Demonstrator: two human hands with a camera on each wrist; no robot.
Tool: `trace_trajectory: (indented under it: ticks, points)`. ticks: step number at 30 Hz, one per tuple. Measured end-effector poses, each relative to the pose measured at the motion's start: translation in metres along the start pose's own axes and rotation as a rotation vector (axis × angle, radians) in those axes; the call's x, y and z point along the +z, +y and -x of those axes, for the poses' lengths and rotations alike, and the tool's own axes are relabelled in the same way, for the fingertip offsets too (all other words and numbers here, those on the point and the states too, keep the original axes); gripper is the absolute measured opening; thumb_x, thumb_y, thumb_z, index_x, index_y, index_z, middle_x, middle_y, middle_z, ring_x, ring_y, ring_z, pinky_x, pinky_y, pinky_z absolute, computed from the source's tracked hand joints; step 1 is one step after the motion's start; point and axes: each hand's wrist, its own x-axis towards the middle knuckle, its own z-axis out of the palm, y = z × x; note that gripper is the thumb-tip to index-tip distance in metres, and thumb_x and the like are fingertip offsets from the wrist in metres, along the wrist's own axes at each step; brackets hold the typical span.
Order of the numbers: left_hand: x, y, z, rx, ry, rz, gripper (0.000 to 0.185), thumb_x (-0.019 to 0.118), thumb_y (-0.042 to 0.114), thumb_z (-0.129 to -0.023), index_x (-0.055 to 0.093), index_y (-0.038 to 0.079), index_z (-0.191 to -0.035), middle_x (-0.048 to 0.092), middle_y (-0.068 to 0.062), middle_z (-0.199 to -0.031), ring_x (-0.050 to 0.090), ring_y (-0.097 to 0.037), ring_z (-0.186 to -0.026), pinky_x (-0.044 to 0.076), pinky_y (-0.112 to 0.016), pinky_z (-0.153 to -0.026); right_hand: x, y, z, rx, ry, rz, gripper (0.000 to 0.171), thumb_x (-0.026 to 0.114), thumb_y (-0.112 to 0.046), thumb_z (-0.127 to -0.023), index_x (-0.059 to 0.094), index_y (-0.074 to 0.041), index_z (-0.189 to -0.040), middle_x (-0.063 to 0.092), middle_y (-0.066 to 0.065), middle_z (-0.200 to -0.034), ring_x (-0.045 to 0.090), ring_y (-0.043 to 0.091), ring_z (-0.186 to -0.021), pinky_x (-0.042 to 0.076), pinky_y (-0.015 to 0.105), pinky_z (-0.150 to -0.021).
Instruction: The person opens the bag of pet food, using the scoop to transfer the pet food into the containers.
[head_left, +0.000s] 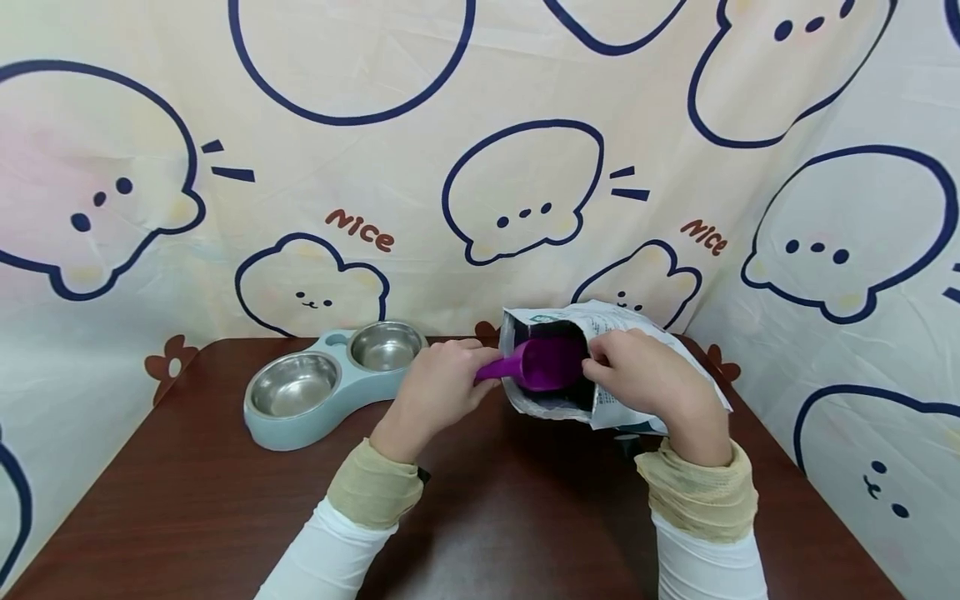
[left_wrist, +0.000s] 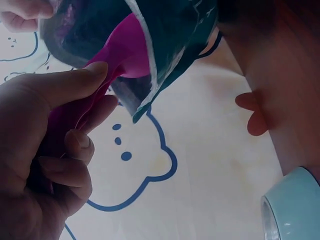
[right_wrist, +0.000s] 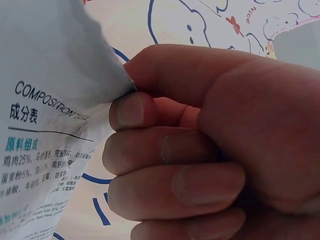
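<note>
My left hand (head_left: pixel 446 379) grips the handle of a purple scoop (head_left: pixel 551 364), thumb along the top and fingers curled underneath. The scoop's bowl sits inside the mouth of a white pet food bag (head_left: pixel 637 333), which lies tilted with its dark opening toward the left. In the left wrist view the purple scoop (left_wrist: pixel 131 47) shows partly behind the bag's torn edge. My right hand (head_left: pixel 648 375) pinches the rim of the bag between thumb and forefinger. Printed ingredient text covers the bag's panel (right_wrist: pixel 45 120) in the right wrist view. What lies deep in the bag is hidden.
To the left stands a light blue double feeder (head_left: pixel 300 432) with two steel bowls, a near bowl (head_left: pixel 294 385) and a far bowl (head_left: pixel 386 346). Everything rests on a dark brown table (head_left: pixel 510 517). A cartoon-printed cloth (head_left: pixel 420 283) hangs right behind it and along both sides.
</note>
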Motion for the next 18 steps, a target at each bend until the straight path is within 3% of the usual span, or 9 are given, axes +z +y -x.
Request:
trace_trajectory:
  ticks: [12,18]
  points:
    - [0.009,0.002,-0.002,0.010,0.032,-0.041,0.035,0.091,0.023,-0.090,0.083,0.016,-0.123,0.084,-0.007,-0.108,0.081,-0.022,-0.090,0.067,-0.038,-0.087,0.000,0.001,0.001,0.015,-0.020,-0.013,0.033,0.058,-0.019,-0.107,0.062,-0.013,-0.075,0.046,0.000,-0.061,0.049,0.016,-0.060,0.041,0.031,-0.061]
    - [0.012,0.002,-0.001,0.025,0.042,-0.093,0.033,0.091,0.024,-0.090,0.083,0.018,-0.122,0.083,-0.006,-0.100,0.078,-0.020,-0.081,0.067,-0.036,-0.079,0.001,0.001,-0.001,0.003,-0.019,-0.017,0.034,0.058,-0.019,-0.107,0.060,-0.014,-0.074,0.045,-0.001,-0.061,0.048,0.016,-0.059,0.041,0.030,-0.060]
